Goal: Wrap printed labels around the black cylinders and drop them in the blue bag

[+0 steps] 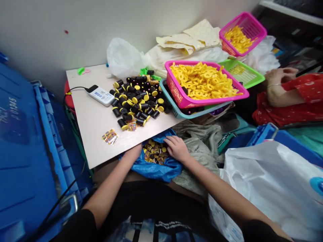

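Note:
A blue plastic bag (pixel 161 173) sits open on my lap at the table's near edge. Inside it lie many small black-and-yellow pieces (pixel 155 153) with colourful labels. My right hand (pixel 177 148) has its fingers curled over the bag's right rim. On the other side, my left hand (pixel 136 152) reaches to the bag's left side, its fingers hidden by the table edge and the bag. Above the bag, a heap of black cylinders with yellow caps (pixel 136 97) covers part of the white table (pixel 93 134).
Label stickers (pixel 110 136) and a white device with a cable (pixel 100 95) lie on the table. A pink basket (pixel 176 95) of yellow parts rests on a teal basket (pixel 181 115). Blue crates (pixel 25 151) stand left, a white plastic bag (pixel 267 181) right. Another person's arm (pixel 282 89) is at right.

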`<state>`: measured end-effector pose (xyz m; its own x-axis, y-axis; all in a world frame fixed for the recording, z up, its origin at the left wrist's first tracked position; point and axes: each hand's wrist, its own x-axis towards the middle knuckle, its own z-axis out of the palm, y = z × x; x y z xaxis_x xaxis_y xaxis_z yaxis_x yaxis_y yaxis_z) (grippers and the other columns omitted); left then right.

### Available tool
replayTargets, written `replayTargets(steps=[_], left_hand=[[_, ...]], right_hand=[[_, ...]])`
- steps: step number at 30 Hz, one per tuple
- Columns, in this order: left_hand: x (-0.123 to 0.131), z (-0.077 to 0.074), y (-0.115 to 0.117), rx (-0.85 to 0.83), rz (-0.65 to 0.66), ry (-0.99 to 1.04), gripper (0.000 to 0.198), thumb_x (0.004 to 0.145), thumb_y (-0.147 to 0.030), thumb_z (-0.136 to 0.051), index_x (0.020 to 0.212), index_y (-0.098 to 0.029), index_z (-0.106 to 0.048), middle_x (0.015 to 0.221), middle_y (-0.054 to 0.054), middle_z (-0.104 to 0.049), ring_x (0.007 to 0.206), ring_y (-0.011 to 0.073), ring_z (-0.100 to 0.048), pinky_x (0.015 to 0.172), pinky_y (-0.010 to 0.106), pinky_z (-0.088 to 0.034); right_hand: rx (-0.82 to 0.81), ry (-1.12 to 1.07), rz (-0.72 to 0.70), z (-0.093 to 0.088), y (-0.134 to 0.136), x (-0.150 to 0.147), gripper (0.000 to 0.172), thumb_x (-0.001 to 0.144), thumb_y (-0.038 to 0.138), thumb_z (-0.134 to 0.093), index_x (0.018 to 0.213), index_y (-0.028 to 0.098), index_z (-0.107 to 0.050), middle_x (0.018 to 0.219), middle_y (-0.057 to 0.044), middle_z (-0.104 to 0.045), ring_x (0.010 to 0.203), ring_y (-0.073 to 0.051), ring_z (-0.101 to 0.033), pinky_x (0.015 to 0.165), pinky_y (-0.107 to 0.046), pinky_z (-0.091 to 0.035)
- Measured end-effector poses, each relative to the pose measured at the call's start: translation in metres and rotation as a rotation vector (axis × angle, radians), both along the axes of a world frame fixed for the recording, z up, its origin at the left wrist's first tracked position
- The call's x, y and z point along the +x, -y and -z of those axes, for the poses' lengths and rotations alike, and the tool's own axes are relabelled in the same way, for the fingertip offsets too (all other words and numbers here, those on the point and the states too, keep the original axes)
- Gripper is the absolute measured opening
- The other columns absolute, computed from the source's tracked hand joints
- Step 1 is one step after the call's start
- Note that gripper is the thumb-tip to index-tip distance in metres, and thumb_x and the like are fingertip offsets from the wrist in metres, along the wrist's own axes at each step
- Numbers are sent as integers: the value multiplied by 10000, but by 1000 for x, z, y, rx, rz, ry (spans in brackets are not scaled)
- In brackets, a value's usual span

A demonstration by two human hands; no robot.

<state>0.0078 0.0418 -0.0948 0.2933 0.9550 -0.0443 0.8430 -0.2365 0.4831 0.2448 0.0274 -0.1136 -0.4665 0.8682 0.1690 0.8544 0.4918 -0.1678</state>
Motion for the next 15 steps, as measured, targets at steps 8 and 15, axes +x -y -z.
replayTargets(steps=[8, 15], left_hand=[[-5, -39, 63, -424, 148, 555, 389, 800, -235, -552, 1189, -216, -540, 1208, 72, -618, 1130, 221, -567, 989, 355, -435], [-73, -48, 51, -395, -200, 930, 387, 789, -193, -434, 1175, -205, -449, 978, 44, -587, 839, 153, -604, 754, 302, -501]], right_hand=[[-71, -108, -32, -65, -48, -114, 303, 930, 256, -419, 1118, 193, -649, 968, -110, -633, 926, -241, -550, 807, -356, -448], [-115, 95, -59, -47, -75, -155, 326, 958, 340, -412, 1108, 190, -659, 914, -117, -638, 864, -221, -584, 696, -299, -426]])
